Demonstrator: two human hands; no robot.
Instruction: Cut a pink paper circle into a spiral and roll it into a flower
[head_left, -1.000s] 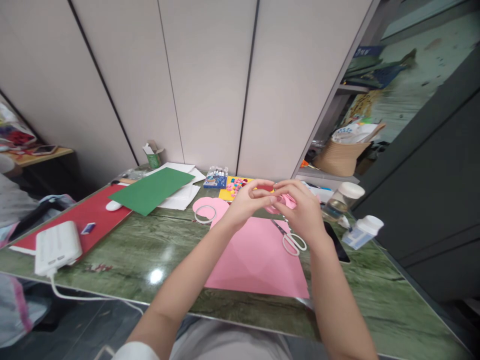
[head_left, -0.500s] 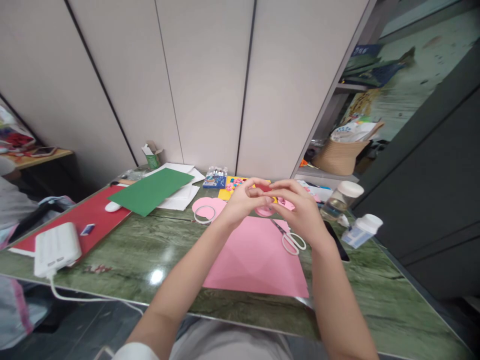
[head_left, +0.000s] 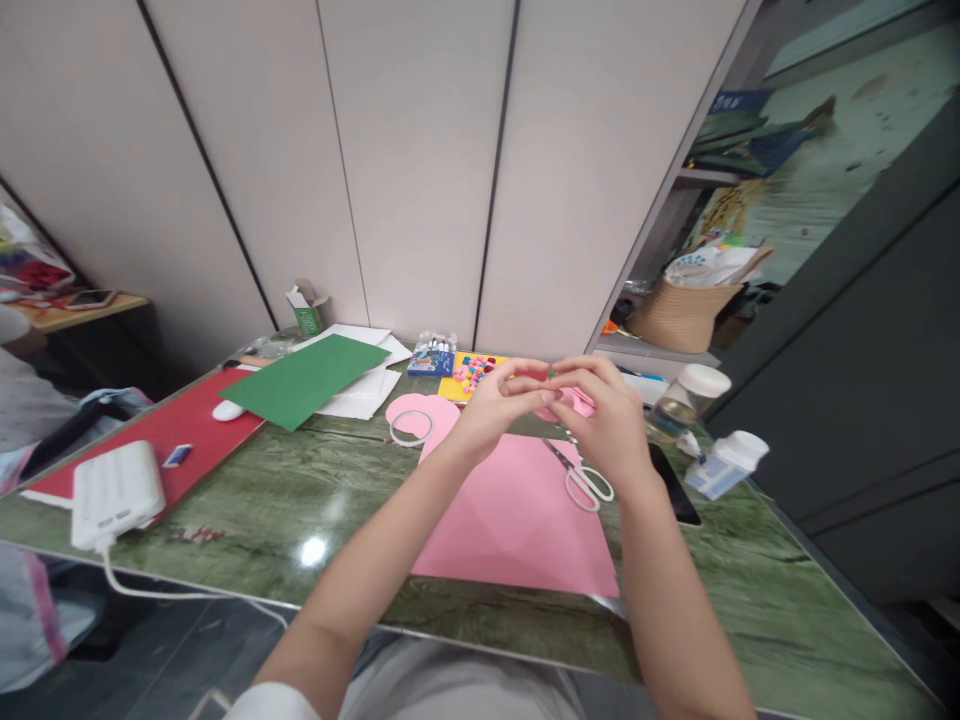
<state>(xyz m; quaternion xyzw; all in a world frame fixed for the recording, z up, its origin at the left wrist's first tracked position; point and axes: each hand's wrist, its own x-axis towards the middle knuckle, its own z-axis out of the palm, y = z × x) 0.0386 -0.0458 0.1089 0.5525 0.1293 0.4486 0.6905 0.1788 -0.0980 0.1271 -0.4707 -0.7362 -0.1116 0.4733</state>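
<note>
My left hand point(head_left: 491, 408) and my right hand point(head_left: 606, 415) meet above the far edge of a pink paper sheet point(head_left: 510, 520). Thumbs and fingertips are pinched together; whatever lies between them is too small or hidden to make out. Some pink paper point(head_left: 577, 400) shows just behind my right fingers, and I cannot tell whether it is held. White-handled scissors point(head_left: 589, 487) rest on the right part of the sheet, under my right hand. Left of my left hand, a white ring point(head_left: 410, 428) lies over a scalloped pink paper shape point(head_left: 435, 407).
Colourful pompoms point(head_left: 474, 372) sit on yellow paper behind my hands, beside a blue marker box point(head_left: 431, 360). Green paper point(head_left: 307, 380), red paper point(head_left: 180, 455) and a white power bank point(head_left: 116, 495) lie left. A jar point(head_left: 686, 400), a white bottle point(head_left: 727, 465) and a black phone point(head_left: 673, 485) stand or lie right.
My hands have shifted slightly and stay pinched together. The pink round piece seen below the fingers before is no longer visible there. The view has moved a little.
</note>
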